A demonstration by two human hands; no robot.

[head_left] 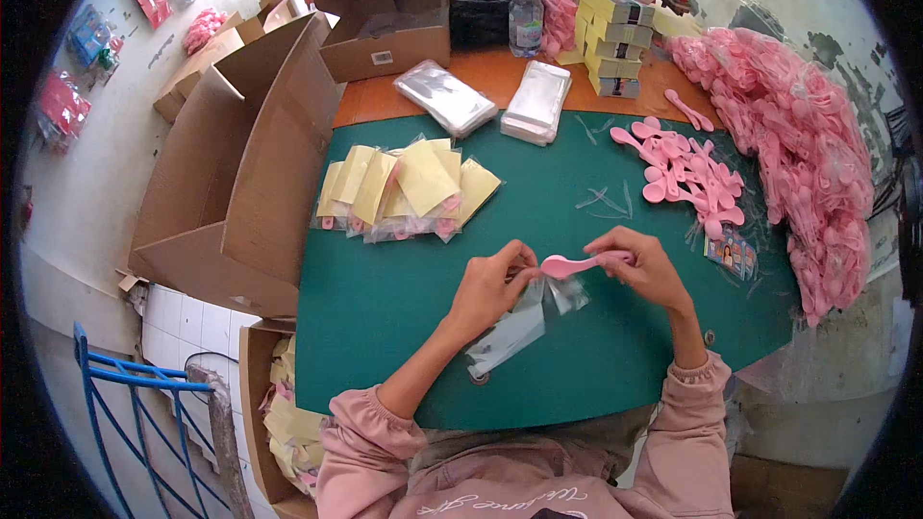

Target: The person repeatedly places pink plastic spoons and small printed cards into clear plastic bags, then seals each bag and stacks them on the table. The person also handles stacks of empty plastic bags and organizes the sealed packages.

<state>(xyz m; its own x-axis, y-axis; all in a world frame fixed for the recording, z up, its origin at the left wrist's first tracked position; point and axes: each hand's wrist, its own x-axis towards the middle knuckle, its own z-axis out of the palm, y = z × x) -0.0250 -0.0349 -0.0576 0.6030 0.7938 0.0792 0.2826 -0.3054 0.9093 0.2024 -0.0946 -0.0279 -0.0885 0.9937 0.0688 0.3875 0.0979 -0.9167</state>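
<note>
Over the green tabletop, my right hand is closed around the handle of a pink spoon, its bowl pointing left. My left hand pinches the upper edge of a clear plastic bag, which hangs down below the fingers. The spoon's bowl lies just right of my left fingertips, at the bag's top; whether it is inside cannot be made out. A pile of loose pink spoons lies beyond my right hand. Farther left are several filled clear bags with pale yellow cards.
Two stacks of clear bags lie at the back, near a water bottle and stacked yellow card bundles. Bagged pink spoons heap along the right edge. Open cardboard boxes stand left; another box sits below the table.
</note>
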